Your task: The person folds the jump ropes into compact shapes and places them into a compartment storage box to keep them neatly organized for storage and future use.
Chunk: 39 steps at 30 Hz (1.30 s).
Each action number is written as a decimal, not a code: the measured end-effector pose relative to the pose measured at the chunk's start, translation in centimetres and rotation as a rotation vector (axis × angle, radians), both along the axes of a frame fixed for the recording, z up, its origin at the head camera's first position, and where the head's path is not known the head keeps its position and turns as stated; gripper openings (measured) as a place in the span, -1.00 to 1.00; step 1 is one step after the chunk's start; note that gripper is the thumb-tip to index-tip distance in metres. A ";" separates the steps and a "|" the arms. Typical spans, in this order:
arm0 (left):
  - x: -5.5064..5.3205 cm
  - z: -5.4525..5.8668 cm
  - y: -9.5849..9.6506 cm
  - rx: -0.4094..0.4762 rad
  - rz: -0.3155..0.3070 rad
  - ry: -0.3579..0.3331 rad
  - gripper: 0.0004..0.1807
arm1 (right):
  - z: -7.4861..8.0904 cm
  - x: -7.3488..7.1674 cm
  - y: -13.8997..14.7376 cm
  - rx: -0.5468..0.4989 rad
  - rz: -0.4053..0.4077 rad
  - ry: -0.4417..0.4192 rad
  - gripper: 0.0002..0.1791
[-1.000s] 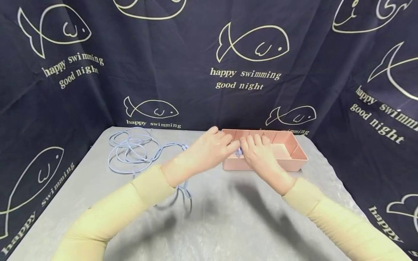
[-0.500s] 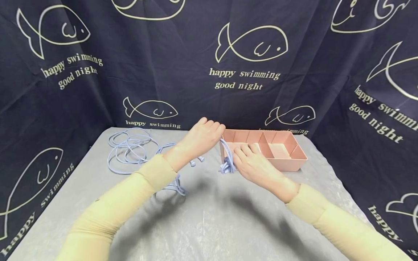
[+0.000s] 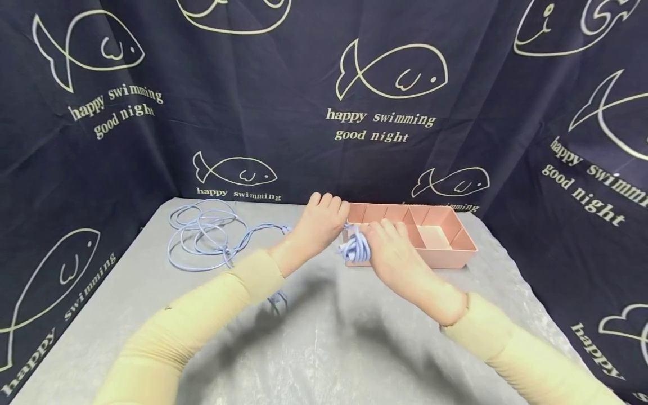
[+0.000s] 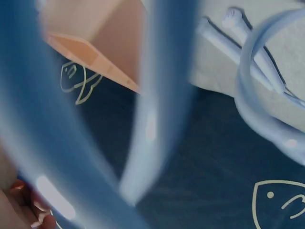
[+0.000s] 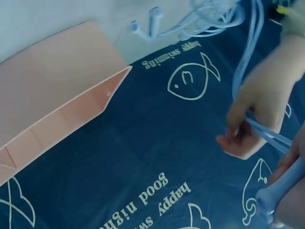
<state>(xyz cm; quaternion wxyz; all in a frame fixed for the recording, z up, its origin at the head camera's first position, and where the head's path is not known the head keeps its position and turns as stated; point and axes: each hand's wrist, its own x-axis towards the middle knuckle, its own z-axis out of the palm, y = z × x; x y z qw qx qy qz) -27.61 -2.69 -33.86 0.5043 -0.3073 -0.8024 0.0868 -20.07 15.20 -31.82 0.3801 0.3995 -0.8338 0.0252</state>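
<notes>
Cord (image 3: 356, 248), glossy light blue and wound into a rounded bundle, hangs between the hands, at five o'clock from the left hand (image 3: 320, 222), whose curled fingers grip its strands, and nine o'clock from the right hand (image 3: 397, 247), whose fingers grasp it. Toward three o'clock stands a salmon-pink rectangular divided box (image 3: 445, 258).

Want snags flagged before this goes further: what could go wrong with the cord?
The bundled blue cord might unravel if the right hand eases its grip. In the head view it overlaps the pink box, so a loop could catch the rim. Loose loops lie near the left sleeve and might get dragged or tangled.
</notes>
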 end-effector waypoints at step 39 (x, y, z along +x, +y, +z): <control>4.6 3.9 0.6 -0.128 -0.176 0.239 -0.79 | -2.5 -4.8 0.4 0.145 -0.226 0.416 -0.80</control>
